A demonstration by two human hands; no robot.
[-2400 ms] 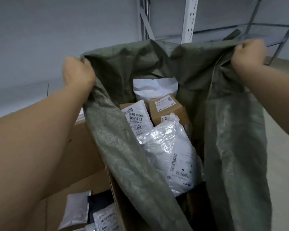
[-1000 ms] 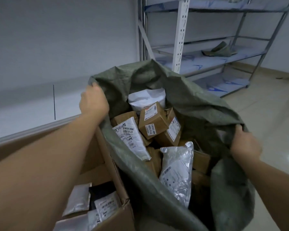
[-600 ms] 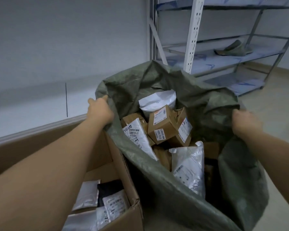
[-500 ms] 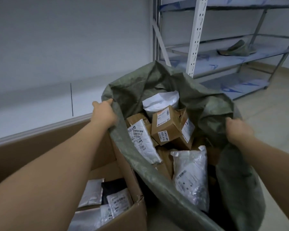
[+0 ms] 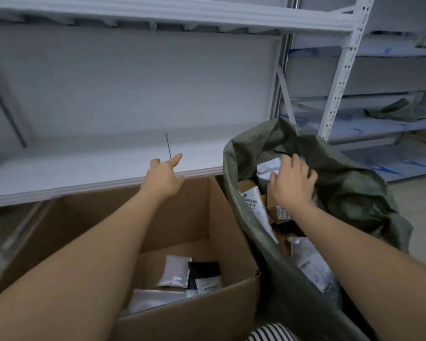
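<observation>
My right hand (image 5: pixel 292 184) is down in the mouth of the green woven sack (image 5: pixel 354 193), which stands on the floor at the right, just beside the cardboard box (image 5: pixel 231 303). Its fingers are spread and loosely bent, palm down, clasping nothing. They hover over the parcels heaped at the far side of the sack. The fingertips are at the white poly mailer (image 5: pixel 266 168) against the sack's far wall, though I cannot tell whether they touch it. Under my wrist sits a small brown carton (image 5: pixel 278 210) with a printed label. To its left a labelled white mailer (image 5: pixel 252 203) leans against the sack's left wall. Nearer to me in the sack lies a silvery plastic mailer (image 5: pixel 310 262).

My left hand (image 5: pixel 164 179) is released and holds nothing. It is stretched out above the far edge of the cardboard box with the fingers straight and the thumb lifted, pointing towards the white shelf (image 5: pixel 84 168) beyond.

In the bottom of the box lie a silver pouch (image 5: pixel 176 271), a black pouch (image 5: pixel 203 270) just right of it and a small labelled packet (image 5: pixel 208 285) in front of them. A metal rack (image 5: pixel 340 70) stands far right, with a folded green sack (image 5: pixel 394 110) on one shelf.
</observation>
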